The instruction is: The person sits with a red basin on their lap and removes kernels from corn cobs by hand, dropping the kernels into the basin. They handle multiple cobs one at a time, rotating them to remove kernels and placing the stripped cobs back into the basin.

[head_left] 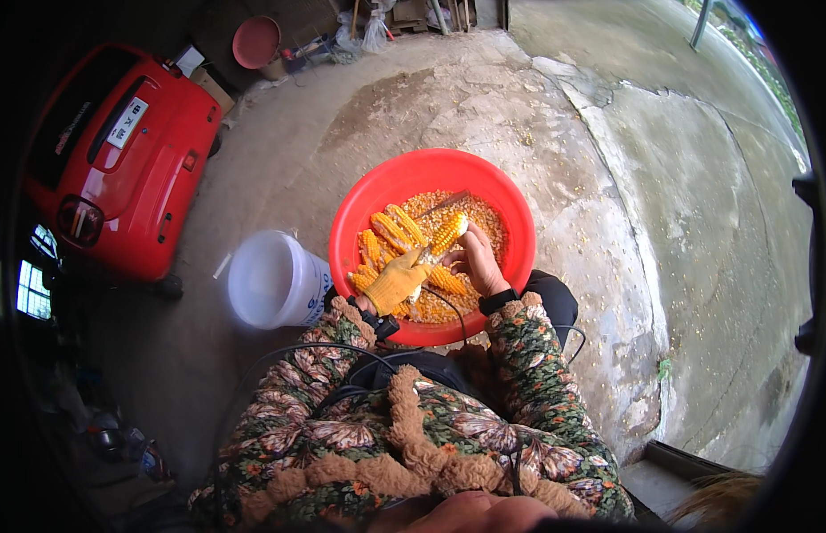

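Note:
A yellow ear of corn with a pale end slants up above the middle of a red plastic tub. My left hand, in a yellow glove, is closed around the ear's lower end, with the thumb on its upper side. My bare right hand grips the ear from the right, its bent fingers near the pale end. Under and beside the hands lie several more ears, partly hidden by the glove. Loose yellow kernels fill the tub around them. A thin dark tool rests on the kernels toward the far side.
Left of the tub stands a white bucket. A red car is parked farther left. Kernels are scattered over the cracked concrete floor. A black cable crosses my lap. A reddish basin and clutter lie at the back.

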### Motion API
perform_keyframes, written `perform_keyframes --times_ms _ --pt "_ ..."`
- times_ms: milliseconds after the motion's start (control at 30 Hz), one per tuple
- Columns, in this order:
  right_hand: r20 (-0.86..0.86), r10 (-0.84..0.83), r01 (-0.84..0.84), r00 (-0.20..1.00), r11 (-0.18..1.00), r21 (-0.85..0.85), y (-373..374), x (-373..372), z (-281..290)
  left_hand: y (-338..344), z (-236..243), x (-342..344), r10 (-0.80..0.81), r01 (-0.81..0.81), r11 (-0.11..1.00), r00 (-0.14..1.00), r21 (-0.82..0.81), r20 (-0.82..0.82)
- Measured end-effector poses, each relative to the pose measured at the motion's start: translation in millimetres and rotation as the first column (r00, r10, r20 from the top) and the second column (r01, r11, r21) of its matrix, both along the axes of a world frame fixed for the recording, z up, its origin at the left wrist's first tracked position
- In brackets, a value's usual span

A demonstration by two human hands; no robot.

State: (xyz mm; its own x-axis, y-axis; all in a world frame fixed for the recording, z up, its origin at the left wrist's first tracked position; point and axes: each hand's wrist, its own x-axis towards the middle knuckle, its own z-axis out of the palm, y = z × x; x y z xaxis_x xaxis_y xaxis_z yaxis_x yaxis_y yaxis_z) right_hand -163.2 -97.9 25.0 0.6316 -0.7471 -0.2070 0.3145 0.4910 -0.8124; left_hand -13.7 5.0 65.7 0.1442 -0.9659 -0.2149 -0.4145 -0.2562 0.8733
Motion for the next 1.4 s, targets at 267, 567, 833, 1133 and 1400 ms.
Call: perform_keyframes --times_ms 267,567,833,1133,1400 --pt "-0.106 0.015 -0.018 0.994 0.999 -0.030 0 7 -18 0 -28 8 -0.040 0.039 0.999 0.999 0.008 0.022" --pt "0.005 0.000 0.000 1.000 0.996 0.091 -2 14 -28 -1 -31 6 -0.008 0.013 0.999 0.993 0.048 -0.119" --pt "-0.230 0.024 -0.024 0.973 1.000 0.002 -6 12 -26 6 -59 9 -0.077 0.169 0.974 0.877 -0.153 0.475" --pt "-0.184 -0.013 0.020 0.983 0.999 0.035 -6 19 -33 4 -55 9 -0.165 0.235 0.969 0.842 -0.074 0.513" --pt "-0.208 0.066 -0.070 0.976 0.998 -0.010 -10 10 -37 5 -65 14 -0.167 0.348 0.915 0.786 -0.204 0.595"
